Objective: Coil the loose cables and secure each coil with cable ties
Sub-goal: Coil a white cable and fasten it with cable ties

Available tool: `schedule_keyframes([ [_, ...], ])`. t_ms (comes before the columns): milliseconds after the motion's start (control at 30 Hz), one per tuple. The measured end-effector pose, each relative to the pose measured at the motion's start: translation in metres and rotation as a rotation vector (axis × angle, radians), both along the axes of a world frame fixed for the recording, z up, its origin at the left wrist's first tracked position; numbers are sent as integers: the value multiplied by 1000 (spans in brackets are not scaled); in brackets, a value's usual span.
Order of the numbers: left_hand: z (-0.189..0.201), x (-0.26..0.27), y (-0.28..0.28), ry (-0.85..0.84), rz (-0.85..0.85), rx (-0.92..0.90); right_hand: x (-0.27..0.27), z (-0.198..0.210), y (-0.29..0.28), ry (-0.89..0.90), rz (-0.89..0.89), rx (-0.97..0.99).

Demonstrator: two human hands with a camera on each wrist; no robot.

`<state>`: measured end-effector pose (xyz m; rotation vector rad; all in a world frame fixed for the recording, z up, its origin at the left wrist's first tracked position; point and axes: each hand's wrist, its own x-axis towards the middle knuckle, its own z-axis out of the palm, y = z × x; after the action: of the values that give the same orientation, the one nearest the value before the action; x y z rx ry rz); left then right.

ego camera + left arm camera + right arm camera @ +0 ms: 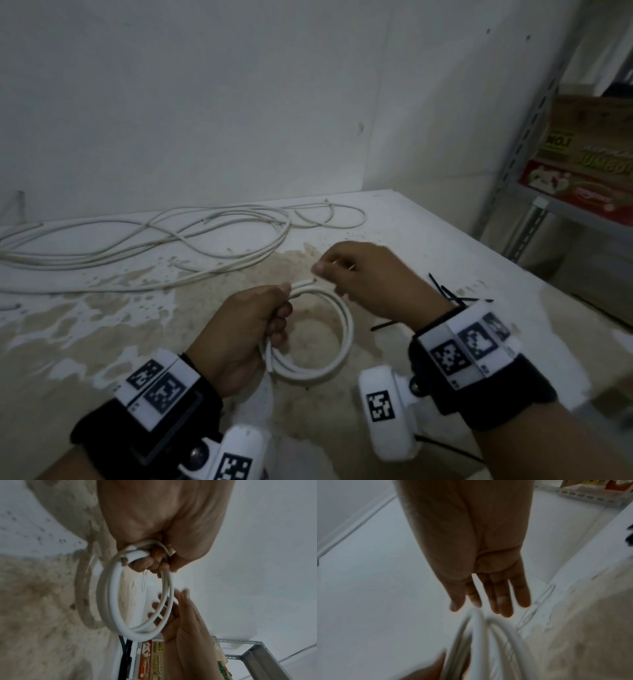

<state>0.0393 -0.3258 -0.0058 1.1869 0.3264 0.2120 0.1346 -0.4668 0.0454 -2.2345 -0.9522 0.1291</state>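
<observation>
My left hand (260, 318) grips a small coil of white cable (346, 329) by its left side and holds it just above the table; in the left wrist view the fingers (150, 561) wrap round the loops (109, 601). The cable's cut end (306, 283) sticks out above my left thumb. My right hand (363, 277) hovers at the coil's far right edge, holding nothing. The right wrist view shows its fingers (503, 601) straight above the blurred coil (476, 635). Black cable ties (452, 294) lie on the table behind my right wrist.
A long loose white cable (171, 240) sprawls over the back left of the stained white table (428, 240), along the wall. To the right stands a metal rack (524, 137) with cardboard boxes (589, 161). The table's right edge runs near the ties.
</observation>
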Motion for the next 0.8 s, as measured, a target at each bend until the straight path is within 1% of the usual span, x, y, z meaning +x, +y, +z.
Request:
schedule_keyframes([
  [67,-2,0,4,-4,52,-6,16,12,-25,-49,-171,-91],
  [133,-3,1,9,-13,90,-32,32,24,-56,-75,-315,-317],
  [200,-4,3,14,-12,111,-78,43,30,-79,-89,-388,-604],
  [233,-5,5,15,-8,115,-97,46,29,-85,-92,-408,-712],
  [267,-6,5,15,-2,118,-110,48,26,-88,-79,-421,-776],
  [333,-8,6,16,9,120,-124,51,19,-89,-31,-428,-821],
  [433,-9,6,17,13,128,-134,52,10,-83,-9,-421,-824],
  [667,-9,3,23,9,135,-197,64,-8,-75,-81,-431,-931],
  [800,-7,2,27,-12,129,-190,68,-14,-75,-87,-482,-911],
])
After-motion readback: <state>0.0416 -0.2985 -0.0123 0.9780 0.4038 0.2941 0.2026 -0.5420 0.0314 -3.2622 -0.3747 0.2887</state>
